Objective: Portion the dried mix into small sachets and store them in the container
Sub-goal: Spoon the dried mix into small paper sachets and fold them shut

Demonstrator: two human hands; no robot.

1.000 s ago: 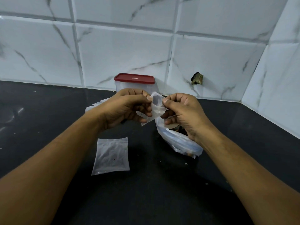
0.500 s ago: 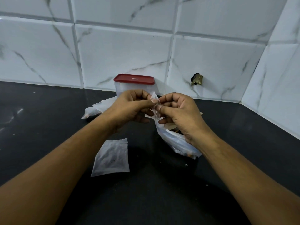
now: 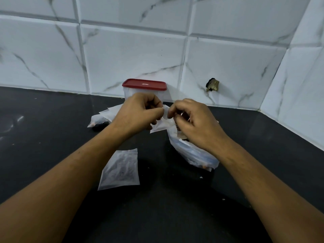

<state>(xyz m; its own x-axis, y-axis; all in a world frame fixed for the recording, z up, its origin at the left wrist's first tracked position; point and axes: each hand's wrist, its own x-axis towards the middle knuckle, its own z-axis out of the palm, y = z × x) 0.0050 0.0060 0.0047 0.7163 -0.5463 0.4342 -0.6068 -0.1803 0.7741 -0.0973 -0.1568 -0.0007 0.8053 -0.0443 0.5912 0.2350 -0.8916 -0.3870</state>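
I judge this to be the opening step. My left hand (image 3: 138, 113) and right hand (image 3: 194, 123), fingers curled, both pinch the top edge of one small sachet (image 3: 162, 124), held above the surface (image 3: 52, 137). Next its mouth needs spreading, then a pinch from the bag of dried mix (image 3: 196, 155) at five o'clock of the hands. Count: one sachet in hand, one flat sachet (image 3: 121, 170) at seven o'clock, one red-lidded container (image 3: 144, 90), closed, at twelve. The loose pile (image 3: 103, 118) at nine I cannot count.
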